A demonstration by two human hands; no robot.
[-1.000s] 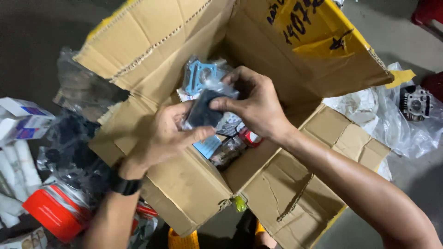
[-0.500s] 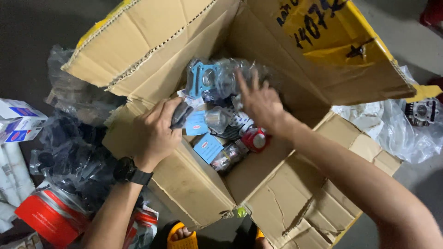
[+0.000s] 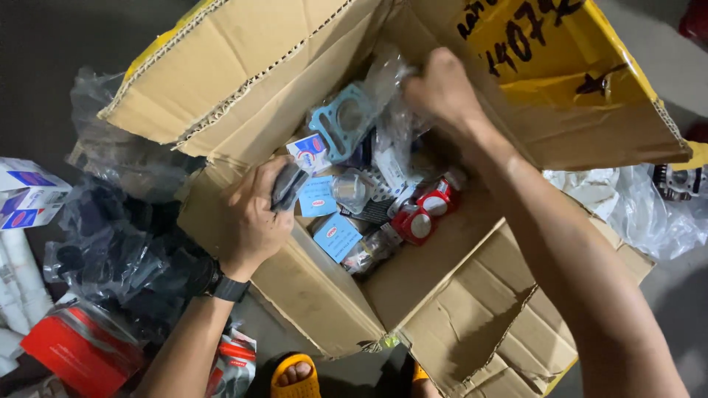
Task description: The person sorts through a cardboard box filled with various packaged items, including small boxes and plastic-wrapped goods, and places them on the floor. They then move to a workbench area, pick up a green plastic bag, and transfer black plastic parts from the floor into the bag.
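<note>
The left hand (image 3: 254, 217) rests on the near wall of a large open brown cardboard box (image 3: 332, 295), its fingers curled tight around a small dark grey packet (image 3: 287, 186) that sticks up just above the rim. A black wristwatch (image 3: 221, 282) sits on that wrist. The right hand (image 3: 442, 92) reaches deep into the far side of the box, fingers bunched and pinching a crinkled clear plastic bag (image 3: 394, 125) against the yellow-taped back flap (image 3: 582, 81); how firmly it grips I cannot tell. Inside the box lie a pale blue flat gasket (image 3: 341, 121) in clear wrap near the right hand, several small light blue cartons (image 3: 335, 236) just beside the left hand, and two red round-capped parts (image 3: 417, 221) between the two arms. Outside the box, to the left, lie dark plastic bags (image 3: 110, 250), white and blue cartons (image 3: 26, 195) and a red wrapped package (image 3: 81, 346). An orange sandal (image 3: 295, 377) shows below the box.
</note>
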